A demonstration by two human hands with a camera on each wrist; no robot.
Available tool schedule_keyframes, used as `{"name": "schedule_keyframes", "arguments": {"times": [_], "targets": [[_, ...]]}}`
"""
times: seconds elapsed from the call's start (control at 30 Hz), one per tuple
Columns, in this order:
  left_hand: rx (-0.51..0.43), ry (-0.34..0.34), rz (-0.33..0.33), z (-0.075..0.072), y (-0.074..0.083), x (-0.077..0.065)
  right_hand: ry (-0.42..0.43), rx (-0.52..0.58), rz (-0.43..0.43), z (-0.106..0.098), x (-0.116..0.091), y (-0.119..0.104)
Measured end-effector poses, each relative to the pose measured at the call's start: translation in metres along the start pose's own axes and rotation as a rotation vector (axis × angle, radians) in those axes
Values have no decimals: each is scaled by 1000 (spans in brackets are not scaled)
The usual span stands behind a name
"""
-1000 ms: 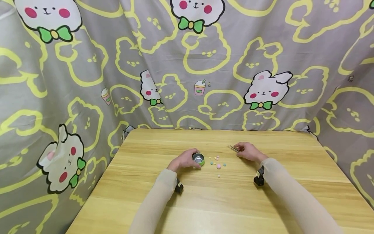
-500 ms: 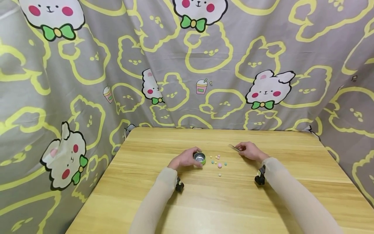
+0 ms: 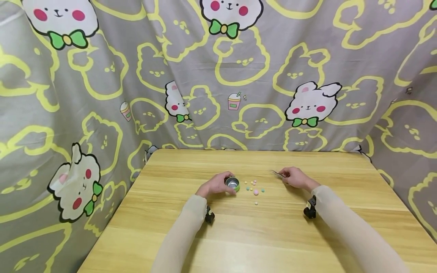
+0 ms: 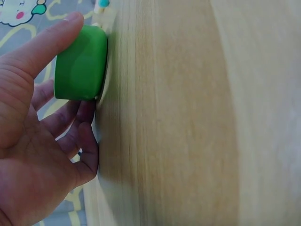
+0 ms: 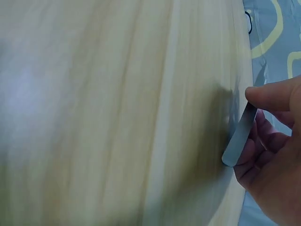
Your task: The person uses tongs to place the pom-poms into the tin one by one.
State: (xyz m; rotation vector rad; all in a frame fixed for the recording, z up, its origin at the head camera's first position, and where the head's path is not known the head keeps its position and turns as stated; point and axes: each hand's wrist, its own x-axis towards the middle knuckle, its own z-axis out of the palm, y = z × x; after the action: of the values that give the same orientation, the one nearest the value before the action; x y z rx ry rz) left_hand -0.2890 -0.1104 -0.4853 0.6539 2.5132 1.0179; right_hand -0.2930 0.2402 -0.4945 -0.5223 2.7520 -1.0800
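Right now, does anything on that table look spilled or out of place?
Yes: small coloured beads lie loose on the wooden table, beside the little green tin held by the left hand. The right hand pinches metal tweezers. Nothing looks damaged.

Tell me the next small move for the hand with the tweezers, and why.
Probably bring the tweezers in the right hand leftward to the beads. The beads lie loose on the table beside the cup that the left hand holds, and the tips point away from them.

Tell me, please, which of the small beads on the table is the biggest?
The pink bead, at the near side of the cluster; the yellow and green ones around it are clearly smaller.
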Motion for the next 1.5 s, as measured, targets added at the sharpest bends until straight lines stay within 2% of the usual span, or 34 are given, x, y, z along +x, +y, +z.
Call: {"name": "schedule_keyframes", "arguments": {"times": [0.3, 0.47, 0.67, 0.93, 1.1, 1.5], "targets": [[4, -3, 27, 0, -3, 1, 8, -88, -54, -3, -12, -9], [19, -4, 56, -1, -1, 0, 12, -151, -137, -1, -16, -12], [0, 0, 11, -2, 1, 0, 6, -177, -209, 5, -17, -16], [-1, -2, -4, -1, 0, 0, -21, -259, -278, 11, -23, -24], [-10, 5, -6, -2, 2, -1, -34, -295, -294, 15, -25, -30], [-25, 7, -3, 0, 2, -1, -53, -326, -261, 21, -24, -28]]}}
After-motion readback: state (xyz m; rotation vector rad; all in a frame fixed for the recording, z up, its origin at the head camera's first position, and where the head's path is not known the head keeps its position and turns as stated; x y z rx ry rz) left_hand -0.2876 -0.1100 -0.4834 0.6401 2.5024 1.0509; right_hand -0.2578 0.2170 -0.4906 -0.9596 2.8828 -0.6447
